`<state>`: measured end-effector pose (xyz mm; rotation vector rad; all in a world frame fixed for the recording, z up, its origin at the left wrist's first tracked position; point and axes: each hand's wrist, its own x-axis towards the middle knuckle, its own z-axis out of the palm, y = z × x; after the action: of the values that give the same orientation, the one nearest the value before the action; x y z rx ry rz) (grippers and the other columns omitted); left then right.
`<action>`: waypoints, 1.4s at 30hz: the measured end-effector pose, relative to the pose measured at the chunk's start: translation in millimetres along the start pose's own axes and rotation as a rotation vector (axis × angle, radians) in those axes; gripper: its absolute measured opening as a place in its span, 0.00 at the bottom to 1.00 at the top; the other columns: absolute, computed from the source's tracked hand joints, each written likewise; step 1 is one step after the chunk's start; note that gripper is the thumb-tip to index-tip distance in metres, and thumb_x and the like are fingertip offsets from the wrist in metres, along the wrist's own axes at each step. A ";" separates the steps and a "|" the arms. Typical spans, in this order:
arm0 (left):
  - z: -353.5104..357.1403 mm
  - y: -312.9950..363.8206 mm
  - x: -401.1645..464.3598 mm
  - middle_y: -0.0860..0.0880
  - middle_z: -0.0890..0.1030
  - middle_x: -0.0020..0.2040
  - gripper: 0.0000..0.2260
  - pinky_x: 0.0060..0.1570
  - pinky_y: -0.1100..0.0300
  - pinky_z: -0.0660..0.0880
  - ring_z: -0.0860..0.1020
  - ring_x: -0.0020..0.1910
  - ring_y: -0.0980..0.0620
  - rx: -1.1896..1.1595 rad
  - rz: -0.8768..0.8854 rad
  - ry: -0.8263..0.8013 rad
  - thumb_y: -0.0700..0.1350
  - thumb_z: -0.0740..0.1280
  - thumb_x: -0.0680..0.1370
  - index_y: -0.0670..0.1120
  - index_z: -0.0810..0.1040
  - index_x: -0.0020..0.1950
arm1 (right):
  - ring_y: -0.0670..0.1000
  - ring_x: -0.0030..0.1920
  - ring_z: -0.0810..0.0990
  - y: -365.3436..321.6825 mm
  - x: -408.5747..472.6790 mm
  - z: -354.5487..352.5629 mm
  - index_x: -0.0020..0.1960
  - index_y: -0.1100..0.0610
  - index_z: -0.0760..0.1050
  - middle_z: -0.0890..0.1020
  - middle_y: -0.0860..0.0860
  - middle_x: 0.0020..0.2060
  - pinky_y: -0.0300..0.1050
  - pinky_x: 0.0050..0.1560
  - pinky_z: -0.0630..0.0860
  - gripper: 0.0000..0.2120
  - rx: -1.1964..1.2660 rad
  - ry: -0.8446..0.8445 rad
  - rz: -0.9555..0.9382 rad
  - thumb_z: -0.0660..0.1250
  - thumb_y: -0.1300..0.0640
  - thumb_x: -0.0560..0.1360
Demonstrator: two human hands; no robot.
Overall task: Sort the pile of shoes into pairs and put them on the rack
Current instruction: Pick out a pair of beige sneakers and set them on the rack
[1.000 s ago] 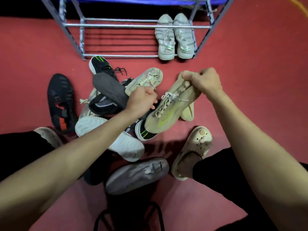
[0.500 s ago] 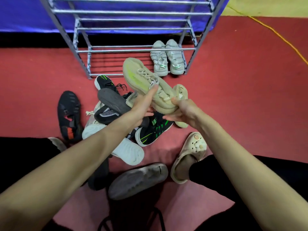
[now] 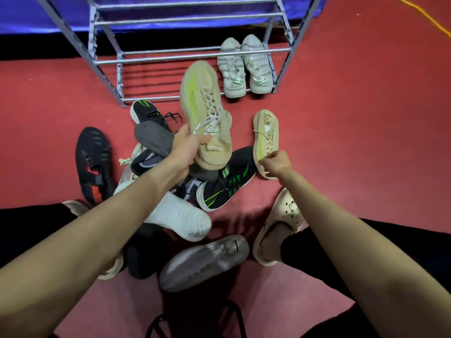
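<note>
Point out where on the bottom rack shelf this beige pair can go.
Bare bars on the rack lie left of the pale grey pair, up to the left frame leg. The right end is taken. Below, the pile crowds the floor; the left hand holds one beige shoe.

No text, brand name or number can be read anywhere. The beige sneaker (image 3: 206,113) held up before the rack carries a line of small dark print along its yellow-green side stripe, and its mate (image 3: 266,140) on the red floor shows the same, both too small and blurred to make out. The grey shoe (image 3: 205,262) nearest the viewer bears a short dark mark, also illegible.
</note>
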<state>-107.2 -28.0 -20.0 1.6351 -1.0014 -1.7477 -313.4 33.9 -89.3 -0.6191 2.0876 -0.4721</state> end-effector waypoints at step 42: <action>-78.8 3.2 -31.5 0.49 0.82 0.51 0.18 0.50 0.54 0.75 0.79 0.48 0.48 0.011 -0.013 0.149 0.33 0.60 0.72 0.52 0.78 0.55 | 0.62 0.65 0.67 -64.5 -12.9 11.6 0.63 0.61 0.67 0.70 0.60 0.62 0.54 0.62 0.67 0.48 -0.479 -0.012 -0.315 0.73 0.34 0.51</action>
<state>-26.0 -16.8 2.1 1.7541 -0.9342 -1.6044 -281.3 -11.4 -52.4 -1.2368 2.1086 -0.1326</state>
